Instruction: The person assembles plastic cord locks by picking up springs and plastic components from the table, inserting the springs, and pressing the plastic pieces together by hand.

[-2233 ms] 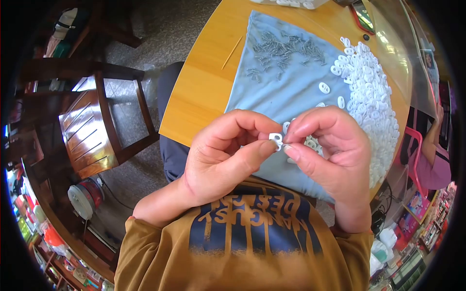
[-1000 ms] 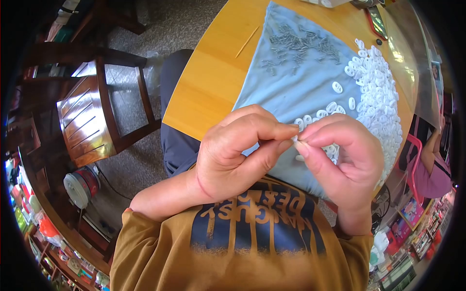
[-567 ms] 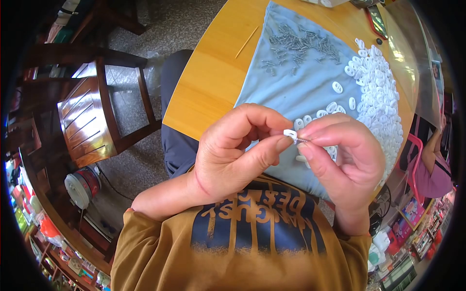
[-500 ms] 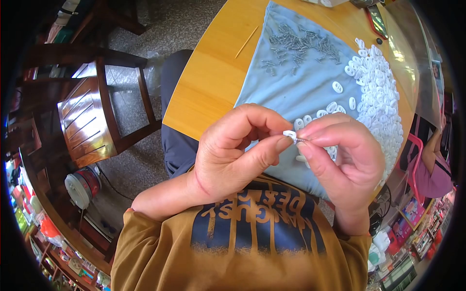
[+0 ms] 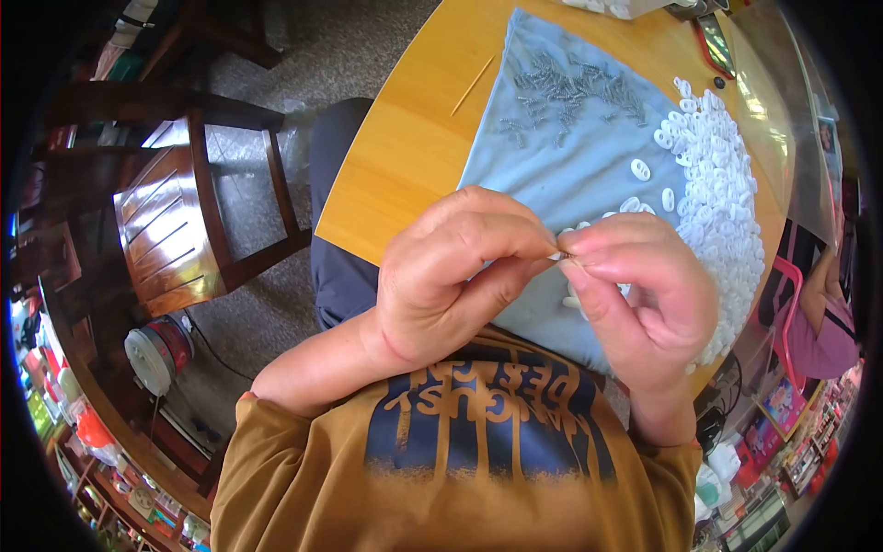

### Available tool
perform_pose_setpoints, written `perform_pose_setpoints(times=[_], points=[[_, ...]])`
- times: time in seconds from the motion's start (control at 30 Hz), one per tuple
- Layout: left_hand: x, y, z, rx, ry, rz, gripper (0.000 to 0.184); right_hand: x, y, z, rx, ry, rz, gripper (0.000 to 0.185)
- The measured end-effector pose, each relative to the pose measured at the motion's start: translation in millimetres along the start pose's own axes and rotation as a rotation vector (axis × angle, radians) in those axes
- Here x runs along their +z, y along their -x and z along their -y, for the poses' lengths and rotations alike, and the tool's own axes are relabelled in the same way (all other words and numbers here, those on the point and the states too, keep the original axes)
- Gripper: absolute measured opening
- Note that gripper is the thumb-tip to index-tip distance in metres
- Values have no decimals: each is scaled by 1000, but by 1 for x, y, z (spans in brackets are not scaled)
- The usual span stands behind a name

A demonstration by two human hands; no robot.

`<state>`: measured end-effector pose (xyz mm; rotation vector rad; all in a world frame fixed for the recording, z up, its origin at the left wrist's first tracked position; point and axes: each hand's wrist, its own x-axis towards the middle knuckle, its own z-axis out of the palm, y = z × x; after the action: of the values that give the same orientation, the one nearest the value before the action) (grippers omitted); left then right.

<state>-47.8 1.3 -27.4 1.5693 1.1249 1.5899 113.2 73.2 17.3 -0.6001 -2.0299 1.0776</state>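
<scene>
A person in a brown short-sleeved shirt [image 5: 552,506] sits at a yellow-brown wooden surface [image 5: 386,156], the left hand [image 5: 455,271] and right hand [image 5: 644,285] meeting at the fingertips over a light-blue cloth [image 5: 538,175]. The left hand pinches a small white plastic piece [image 5: 556,257], mostly hidden by the fingers; the right pinches a thin, dark metal spring [image 5: 567,254] just beside it. Loose grey coiled springs [image 5: 575,87] lie scattered across the cloth's far part, while white oval plastic pieces [image 5: 717,202] are heaped along its right side. A slender wooden stick [image 5: 473,86] lies left of the cloth.
</scene>
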Motion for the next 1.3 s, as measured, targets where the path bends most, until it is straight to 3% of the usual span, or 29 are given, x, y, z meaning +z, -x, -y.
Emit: perform_pose_setpoints(times=[0.23,0.43,0.57,0.73,0.97,1.07,1.2,1.3], points=[[0,-2,-11,-72,-113,56,20,-6,6,-4,-35,69,14,23],[11,4,-11,-209,131,-54,15,-9,5,2,-88,134,6,25],[16,8,-18,-525,591,-154,15,-9,8,2,-84,158,-5,25],[18,2,-26,-695,721,-217,20,-6,13,1,51,-16,-51,22],[20,9,-19,-649,640,-160,17,0,19,0,301,-209,-61,16],[15,10,-16,-683,614,-194,16,-2,16,-2,322,-115,-10,14],[4,6,-14,-628,509,-317,18,-18,4,-7,135,192,54,17],[-10,9,-9,-630,519,-340,18,-28,2,-9,57,483,230,21]])
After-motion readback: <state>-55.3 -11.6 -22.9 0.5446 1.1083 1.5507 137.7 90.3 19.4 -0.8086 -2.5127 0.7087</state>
